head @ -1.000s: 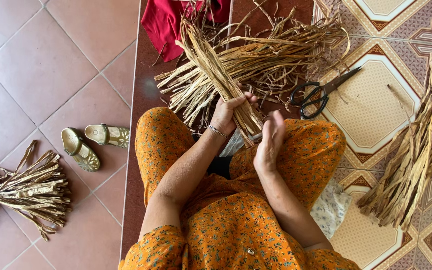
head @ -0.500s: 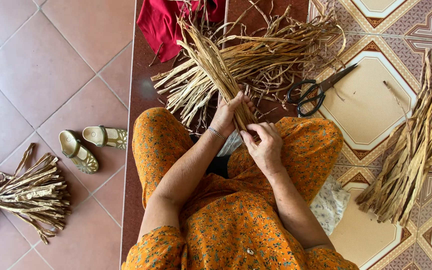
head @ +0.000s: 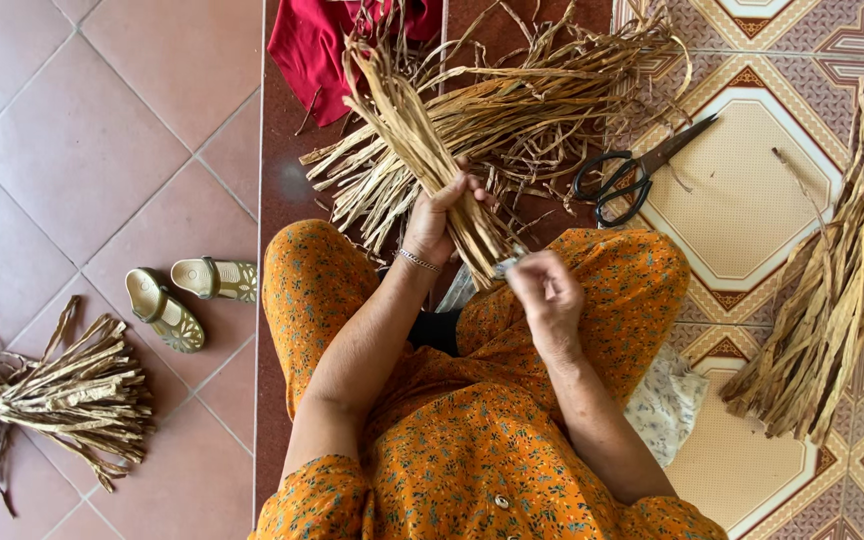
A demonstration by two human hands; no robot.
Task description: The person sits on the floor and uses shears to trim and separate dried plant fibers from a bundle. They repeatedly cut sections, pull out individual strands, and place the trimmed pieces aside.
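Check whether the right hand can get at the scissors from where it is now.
Probably yes: the scissors lie on bare tile just beyond the right knee, nothing over them, but the right hand is busy at the bundle.

Dried leaf strips (head: 422, 150) matt, fibrous (perhaps palm); scissors (head: 637, 170) metal; floor tiles (head: 82, 150) smooth.

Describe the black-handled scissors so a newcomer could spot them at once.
Start at the patterned cream and brown floor tiles on the person's right, beyond the orange-clad knee. The black-handled scissors lie flat there, shut, blades pointing away toward the upper right, just beside the loose heap of dried straw-coloured leaf strips. They are the only dark metal tool among pale fibre bundles.
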